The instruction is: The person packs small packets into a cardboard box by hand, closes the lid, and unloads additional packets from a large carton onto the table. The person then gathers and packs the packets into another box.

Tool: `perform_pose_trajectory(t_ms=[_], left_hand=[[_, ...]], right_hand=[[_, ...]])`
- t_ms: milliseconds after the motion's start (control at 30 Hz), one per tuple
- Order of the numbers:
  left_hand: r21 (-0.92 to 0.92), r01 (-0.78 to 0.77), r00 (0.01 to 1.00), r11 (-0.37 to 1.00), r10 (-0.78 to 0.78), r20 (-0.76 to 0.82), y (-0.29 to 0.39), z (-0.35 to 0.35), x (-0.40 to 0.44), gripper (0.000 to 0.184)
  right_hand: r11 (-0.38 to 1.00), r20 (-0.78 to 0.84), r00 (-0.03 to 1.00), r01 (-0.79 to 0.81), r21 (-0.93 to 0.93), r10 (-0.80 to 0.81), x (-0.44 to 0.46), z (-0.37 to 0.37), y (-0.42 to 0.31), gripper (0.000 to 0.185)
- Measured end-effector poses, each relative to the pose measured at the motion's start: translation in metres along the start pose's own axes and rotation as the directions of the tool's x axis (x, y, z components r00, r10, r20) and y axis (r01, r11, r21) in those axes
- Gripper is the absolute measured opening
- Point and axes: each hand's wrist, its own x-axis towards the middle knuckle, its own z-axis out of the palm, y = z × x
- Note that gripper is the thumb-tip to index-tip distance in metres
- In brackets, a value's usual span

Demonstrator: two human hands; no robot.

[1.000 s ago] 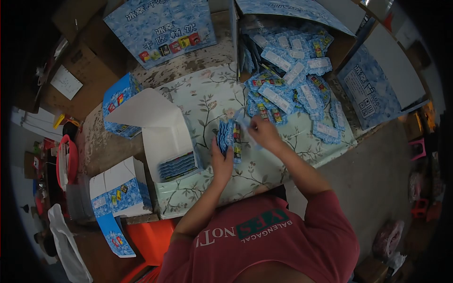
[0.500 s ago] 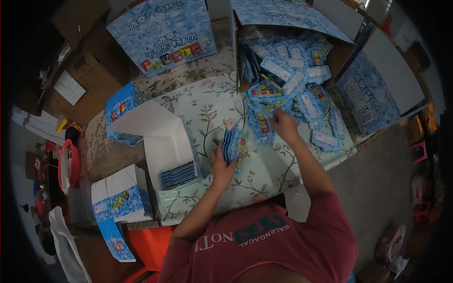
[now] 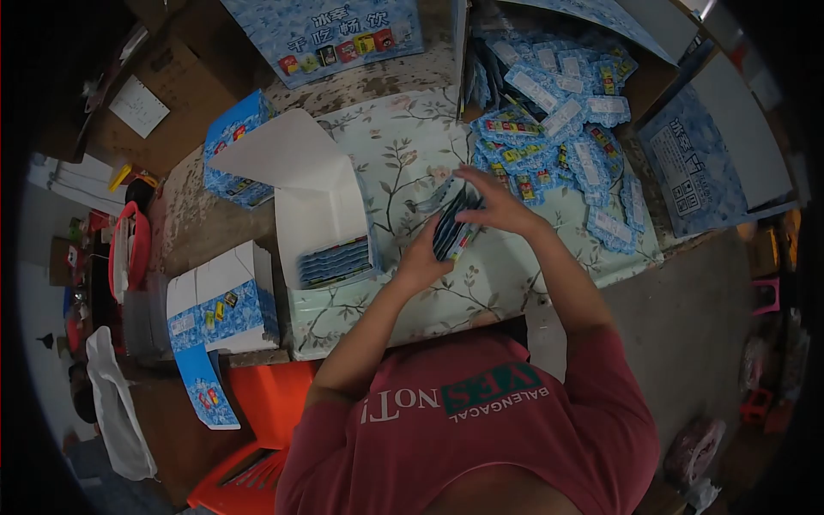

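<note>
A small stack of blue sachets (image 3: 447, 235) stands on edge in my left hand (image 3: 419, 264), whose fingers are wrapped round its near side. My right hand (image 3: 502, 208) has its thumb and fingers closed on the upper right of the same stack. To the left sits an open white-lined carton (image 3: 316, 202), its lid raised, with a row of sachets (image 3: 335, 264) packed at its near end. Loose blue sachets (image 3: 562, 116) spill from a large box on its side, beyond my right hand.
The large blue printed box (image 3: 650, 53) lies at the back right, a flap (image 3: 699, 176) hanging beside it. A closed blue carton (image 3: 236, 146) and a stack of flat cartons (image 3: 225, 296) stand left. An orange chair (image 3: 266, 403) is below the flowered tablecloth (image 3: 403, 313).
My right hand has moved left from the loose pile to the stack. My left hand has shifted slightly right and up with the sachets. The whole view has shifted a little.
</note>
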Motion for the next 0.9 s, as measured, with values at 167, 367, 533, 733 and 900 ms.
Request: perform_pose_trajectory(t_ms=[167,367,533,733,900], left_hand=[[0.022,-0.146,0.989,0.989,0.147,-0.028,-0.038,-0.006,-0.014,0.087],[-0.029,-0.166,0.922,0.986,0.145,-0.359,-0.031,0.006,-0.028,0.074],[0.159,-0.349,0.837,0.924,0.383,-0.391,0.024,-0.063,-0.075,0.051],[0.58,0.15,0.91,0.801,0.118,-0.398,-0.025,-0.128,-0.078,0.028],[0.613,0.006,0.776,0.79,0.383,-0.501,-0.042,-0.117,-0.082,0.028]], right_hand=[[0.944,0.48,0.876,0.13,-0.302,0.033,-0.004,-0.015,-0.044,0.06],[0.931,0.493,0.869,0.211,-0.298,-0.039,-0.003,0.012,-0.029,0.062],[0.968,0.218,0.958,-0.142,-0.206,0.187,0.018,0.001,-0.065,0.062],[0.969,0.003,0.999,-0.05,0.244,0.05,0.115,0.069,-0.159,0.065],[0.892,0.356,0.927,0.055,-0.449,0.122,0.152,0.152,-0.126,0.07]])
